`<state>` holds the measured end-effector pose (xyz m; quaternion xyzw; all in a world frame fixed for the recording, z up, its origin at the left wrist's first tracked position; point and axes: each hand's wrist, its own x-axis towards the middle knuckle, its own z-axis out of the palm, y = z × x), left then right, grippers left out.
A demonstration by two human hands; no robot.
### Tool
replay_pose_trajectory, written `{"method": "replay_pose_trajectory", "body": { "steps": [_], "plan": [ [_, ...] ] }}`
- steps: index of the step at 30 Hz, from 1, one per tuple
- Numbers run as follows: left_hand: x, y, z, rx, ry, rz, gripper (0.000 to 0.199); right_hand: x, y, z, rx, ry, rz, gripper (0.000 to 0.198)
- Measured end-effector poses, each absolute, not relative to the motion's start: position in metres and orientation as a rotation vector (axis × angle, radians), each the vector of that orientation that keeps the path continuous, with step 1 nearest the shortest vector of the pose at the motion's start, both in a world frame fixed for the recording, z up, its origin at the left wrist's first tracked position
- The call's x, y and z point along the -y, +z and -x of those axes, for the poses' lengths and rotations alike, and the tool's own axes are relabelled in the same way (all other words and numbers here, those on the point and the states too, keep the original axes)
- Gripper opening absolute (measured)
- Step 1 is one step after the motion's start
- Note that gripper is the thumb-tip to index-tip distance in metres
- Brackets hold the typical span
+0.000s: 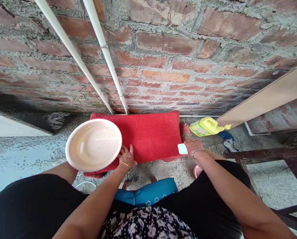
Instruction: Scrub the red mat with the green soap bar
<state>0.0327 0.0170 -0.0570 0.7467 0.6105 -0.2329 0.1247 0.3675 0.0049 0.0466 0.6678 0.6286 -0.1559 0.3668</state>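
Observation:
A red textured cloth (150, 136) covers a low surface in front of me. On its left part stands a pale pink basin (71, 146) with what looks like clear water in it. My left hand (127, 157) lies on the cloth close against the basin's right rim, fingers apart and holding nothing. At the cloth's right edge, my right hand (193, 146) is closed on a flat, pale mint rectangular piece (182, 149) with rounded corners. Its kind is unclear, since the hand hides one end.
A yellow detergent bottle (205, 126) lies by the brick wall (168, 43), near a board (268, 96). Two white pipes (106, 53) run down behind the cloth. A grey rag (55, 120) sits at left, a dark wooden frame (263, 153) at right. Between my legs is a blue cushion-like thing (150, 192).

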Motion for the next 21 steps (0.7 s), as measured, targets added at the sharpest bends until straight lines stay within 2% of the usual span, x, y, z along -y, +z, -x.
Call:
{"method": "replay_pose_trajectory", "body": {
  "steps": [5,11,16,19,21],
  "plan": [
    [-0.013,-0.054,-0.026,-1.781,-0.607,-2.175,0.109,0.005,0.038,-0.328,-1.804,-0.442,-1.575,0.036],
    [-0.012,-0.048,-0.016,-1.709,-0.589,-2.137,0.105,0.005,0.043,-0.343,-1.589,-0.409,-1.673,0.032],
    [-0.011,-0.045,-0.009,-1.64,-0.588,-2.148,0.102,0.011,0.039,-0.278,-1.831,-0.468,-1.584,0.054],
    [-0.005,-0.04,-0.003,-1.611,-0.627,-2.169,0.091,0.015,0.022,-0.22,-1.98,-0.485,-1.544,0.061],
    [0.002,-0.034,0.001,-1.602,-0.678,-2.165,0.074,0.014,0.015,-0.204,-1.984,-0.476,-1.541,0.064]
  ]
}}
